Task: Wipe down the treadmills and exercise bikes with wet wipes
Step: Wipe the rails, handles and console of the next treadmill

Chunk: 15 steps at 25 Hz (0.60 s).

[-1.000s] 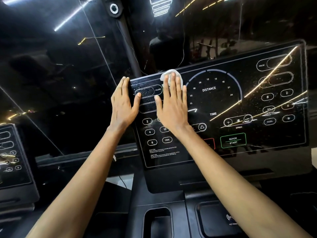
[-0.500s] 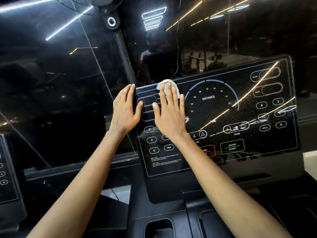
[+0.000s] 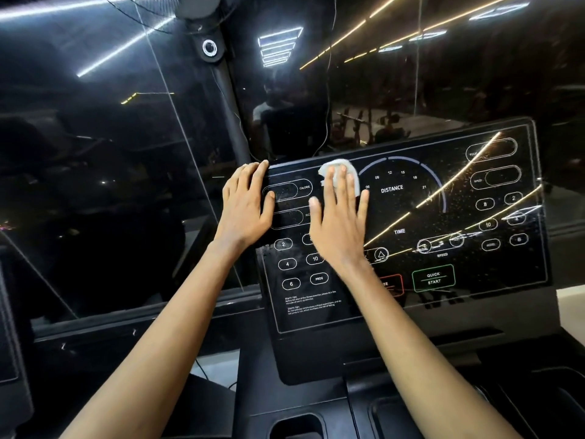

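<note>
The right hand (image 3: 340, 223) presses the wet wipe (image 3: 350, 173) flat, fingers straight, on the far left of the treadmill panel (image 3: 493, 274) to rub it clean. The left hand (image 3: 245, 207) rests flat and empty on the left edge, probably steadying it.

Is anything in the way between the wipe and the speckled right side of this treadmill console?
Nothing visible. The right hand presses the wet wipe flat on the treadmill console, left of the DISTANCE dial, and the panel runs flat to the speckled right side. The left hand rests on the opposite edge.
</note>
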Each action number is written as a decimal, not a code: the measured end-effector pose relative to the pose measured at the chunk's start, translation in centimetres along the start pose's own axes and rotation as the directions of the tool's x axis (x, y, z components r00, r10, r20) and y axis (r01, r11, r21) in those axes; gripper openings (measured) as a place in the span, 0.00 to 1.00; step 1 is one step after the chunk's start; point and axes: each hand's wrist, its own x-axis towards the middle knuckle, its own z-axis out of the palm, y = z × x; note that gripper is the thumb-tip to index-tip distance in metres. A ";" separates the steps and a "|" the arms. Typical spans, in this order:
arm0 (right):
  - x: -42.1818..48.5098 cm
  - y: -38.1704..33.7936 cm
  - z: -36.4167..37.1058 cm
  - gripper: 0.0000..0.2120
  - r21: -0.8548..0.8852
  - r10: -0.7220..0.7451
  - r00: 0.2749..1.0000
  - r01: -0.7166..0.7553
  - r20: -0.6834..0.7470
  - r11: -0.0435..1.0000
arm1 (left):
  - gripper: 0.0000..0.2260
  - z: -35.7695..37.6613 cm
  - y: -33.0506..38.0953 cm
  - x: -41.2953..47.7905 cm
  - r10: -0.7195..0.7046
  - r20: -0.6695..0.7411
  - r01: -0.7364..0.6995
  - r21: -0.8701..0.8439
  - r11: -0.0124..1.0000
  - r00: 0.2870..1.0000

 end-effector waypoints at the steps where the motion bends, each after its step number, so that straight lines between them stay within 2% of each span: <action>1: 0.7 0.5 -0.2 0.31 0.010 0.070 0.997 -0.070 -0.017 0.998 | 0.26 -0.1 -0.1 0.0 0.008 0.007 -0.008 0.006 1.000 1.000; 3: 1.5 0.8 -0.5 0.32 0.022 0.139 0.990 -0.138 -0.034 0.990 | 0.26 -0.3 -0.2 0.0 0.023 0.016 -0.024 0.020 1.000 1.000; 6: 2.5 -0.7 -0.4 0.32 0.022 -0.073 0.997 0.073 0.006 0.997 | 0.26 -0.4 0.0 0.1 0.030 0.013 -0.031 0.035 0.999 0.999; 8: 2.8 -0.9 -0.5 0.31 -0.001 -0.130 0.991 0.130 0.010 0.992 | 0.26 -0.4 0.6 0.3 0.033 0.012 -0.034 0.039 0.999 0.999; 12: 0.0 0.6 -0.4 0.33 0.030 0.172 0.985 -0.171 -0.012 0.985 | 0.26 -0.2 2.2 0.9 0.104 0.052 -0.106 0.032 0.994 0.993; 13: -1.4 0.5 -0.2 0.33 0.049 0.192 0.981 -0.191 0.002 0.980 | 0.27 -0.1 2.6 1.3 0.124 0.067 -0.126 0.031 0.992 0.990; 15: -4.0 0.1 0.3 0.34 0.050 0.140 0.989 -0.142 0.039 0.989 | 0.28 0.2 3.4 1.9 0.152 0.093 -0.156 0.038 0.987 0.984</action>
